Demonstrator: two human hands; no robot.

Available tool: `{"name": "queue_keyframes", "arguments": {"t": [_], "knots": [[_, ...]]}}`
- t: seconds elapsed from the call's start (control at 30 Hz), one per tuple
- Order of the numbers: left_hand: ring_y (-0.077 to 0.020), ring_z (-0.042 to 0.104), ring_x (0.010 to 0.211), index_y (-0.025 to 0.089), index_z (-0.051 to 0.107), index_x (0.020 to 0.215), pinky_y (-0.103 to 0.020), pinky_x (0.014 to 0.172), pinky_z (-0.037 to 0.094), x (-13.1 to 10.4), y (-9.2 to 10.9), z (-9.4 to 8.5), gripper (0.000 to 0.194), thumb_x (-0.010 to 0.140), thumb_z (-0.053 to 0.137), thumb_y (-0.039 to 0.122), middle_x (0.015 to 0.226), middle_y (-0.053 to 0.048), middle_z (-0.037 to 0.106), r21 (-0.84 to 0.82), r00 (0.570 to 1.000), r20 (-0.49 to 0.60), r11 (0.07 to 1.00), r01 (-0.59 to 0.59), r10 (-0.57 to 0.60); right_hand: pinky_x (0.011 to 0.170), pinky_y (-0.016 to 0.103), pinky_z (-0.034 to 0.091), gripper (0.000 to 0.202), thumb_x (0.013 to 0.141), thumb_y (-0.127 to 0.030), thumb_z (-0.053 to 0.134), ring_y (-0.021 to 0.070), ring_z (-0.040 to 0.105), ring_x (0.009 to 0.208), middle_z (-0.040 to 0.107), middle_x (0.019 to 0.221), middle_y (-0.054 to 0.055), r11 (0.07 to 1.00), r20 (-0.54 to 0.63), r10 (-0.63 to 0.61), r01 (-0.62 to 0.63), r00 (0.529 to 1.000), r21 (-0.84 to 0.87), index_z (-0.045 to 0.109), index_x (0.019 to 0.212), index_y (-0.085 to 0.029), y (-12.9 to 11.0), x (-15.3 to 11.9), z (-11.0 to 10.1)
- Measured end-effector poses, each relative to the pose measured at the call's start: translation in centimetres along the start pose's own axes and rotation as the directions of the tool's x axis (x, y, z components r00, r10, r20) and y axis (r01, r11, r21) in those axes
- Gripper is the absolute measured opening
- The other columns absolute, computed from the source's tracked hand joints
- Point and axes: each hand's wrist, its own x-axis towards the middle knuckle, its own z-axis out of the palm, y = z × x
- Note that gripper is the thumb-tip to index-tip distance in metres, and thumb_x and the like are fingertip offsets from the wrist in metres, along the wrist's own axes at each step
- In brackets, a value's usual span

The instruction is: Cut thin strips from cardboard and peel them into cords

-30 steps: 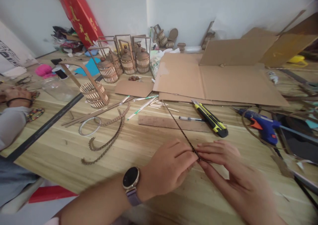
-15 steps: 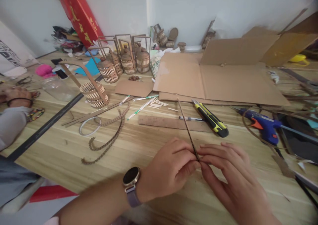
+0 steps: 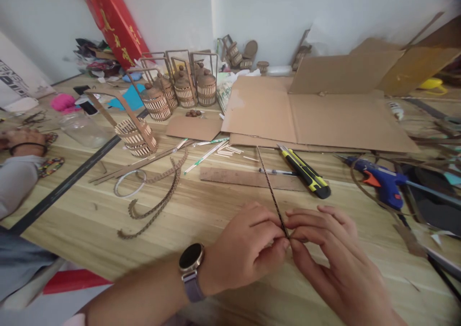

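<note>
A thin corrugated cardboard strip point(image 3: 271, 191), seen edge-on, runs from my fingertips toward the cardboard sheets. My left hand point(image 3: 250, 247), with a watch point(image 3: 191, 259) on its wrist, pinches the strip's near end. From the other side my right hand point(image 3: 331, 254) pinches the same end between thumb and fingers. The fingertips of both hands meet there and hide part of the strip. Beyond them lie a yellow-and-black utility knife point(image 3: 304, 171), a pen point(image 3: 277, 172) and a flat cardboard piece point(image 3: 230, 176). Several curved corrugated strips point(image 3: 158, 211) rest to the left.
A blue glue gun point(image 3: 385, 179) with its cord lies at right. Large cardboard sheets point(image 3: 334, 119) cover the back. Small handled baskets point(image 3: 137, 136) stand at back left, near a glass jar point(image 3: 82, 129). Another person's hand point(image 3: 25, 141) rests at the far left.
Both hands keep their pinch on the strip. The strip's far end has dropped very slightly toward me, and the right fingers have shifted a little.
</note>
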Motion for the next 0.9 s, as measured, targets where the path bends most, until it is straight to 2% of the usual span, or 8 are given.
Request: {"name": "queue_keyframes", "arguments": {"t": [0.17, 0.33, 0.43, 0.63, 0.77, 0.9], "knots": [[-0.0170, 0.063, 0.090, 0.017, 0.063, 0.085, -0.029, 0.084, 0.051, -0.11, -0.03, 0.16, 0.021, 0.102, 0.050, 0.021, 0.093, -0.007, 0.070, 0.013, 1.000, 0.020, 1.000, 0.007, -0.007, 0.097, 0.038, 0.041, 0.011, 0.092, -0.014, 0.057, 0.0168, 0.074, 0.084, 0.075, 0.087, -0.001, 1.000, -0.001, -0.001, 0.001, 1.000, -0.003, 0.056, 0.093, -0.025, 0.01, -0.19, -0.10], [-0.0170, 0.063, 0.091, 0.017, 0.062, 0.088, -0.029, 0.086, 0.051, -0.16, -0.22, 0.17, 0.018, 0.100, 0.049, 0.019, 0.094, -0.008, 0.070, 0.003, 0.999, 0.031, 1.000, -0.007, 0.007, 0.098, 0.037, 0.041, 0.012, 0.094, -0.014, 0.053, 0.0154, 0.073, 0.083, 0.073, 0.085, -0.003, 0.999, 0.012, 0.051, -0.052, 0.999, 0.010, 0.054, 0.092, -0.025, 0.12, -0.10, -0.07], [-0.0170, 0.063, 0.089, 0.017, 0.062, 0.086, -0.029, 0.084, 0.051, -0.07, -0.24, 0.06, 0.020, 0.101, 0.048, 0.021, 0.093, -0.007, 0.070, -0.001, 0.999, 0.037, 1.000, 0.009, -0.009, 0.098, 0.037, 0.040, 0.011, 0.095, -0.015, 0.053, 0.0154, 0.073, 0.082, 0.073, 0.084, -0.002, 1.000, 0.010, 0.031, -0.031, 0.999, 0.001, 0.054, 0.091, -0.025, 0.12, -0.05, 0.00], [-0.0182, 0.064, 0.091, 0.017, 0.064, 0.089, -0.029, 0.086, 0.049, 0.23, -0.06, -0.19, 0.031, 0.103, 0.052, 0.043, 0.095, -0.007, 0.070, -0.092, 0.990, 0.081, 0.988, 0.121, -0.114, 0.097, 0.040, 0.041, 0.008, 0.097, -0.016, 0.055, 0.0188, 0.074, 0.085, 0.076, 0.087, 0.003, 0.994, -0.002, -0.061, 0.061, 0.998, -0.093, 0.056, 0.093, -0.023, 0.06, -0.16, -0.15], [-0.0194, 0.063, 0.093, 0.016, 0.064, 0.097, -0.030, 0.089, 0.048, 0.40, 0.04, -0.23, 0.022, 0.103, 0.051, 0.032, 0.097, -0.008, 0.070, -0.066, 0.977, 0.116, 0.981, 0.185, -0.176, 0.100, 0.042, 0.040, 0.010, 0.095, -0.011, 0.058, 0.0202, 0.074, 0.090, 0.078, 0.092, 0.007, 0.988, -0.008, -0.077, 0.075, 0.997, -0.138, 0.057, 0.093, -0.021, 0.18, -0.32, -0.19], [-0.0193, 0.062, 0.091, 0.017, 0.060, 0.091, -0.030, 0.086, 0.047, 0.53, 0.12, -0.08, 0.019, 0.101, 0.045, 0.023, 0.094, -0.008, 0.068, -0.049, 0.965, 0.157, 0.974, 0.221, -0.211, 0.104, 0.042, 0.039, 0.011, 0.093, -0.009, 0.062, 0.0197, 0.075, 0.090, 0.079, 0.091, 0.005, 0.980, -0.012, -0.095, 0.091, 0.995, -0.176, 0.058, 0.093, -0.020, 0.13, -0.36, 0.15]]}}
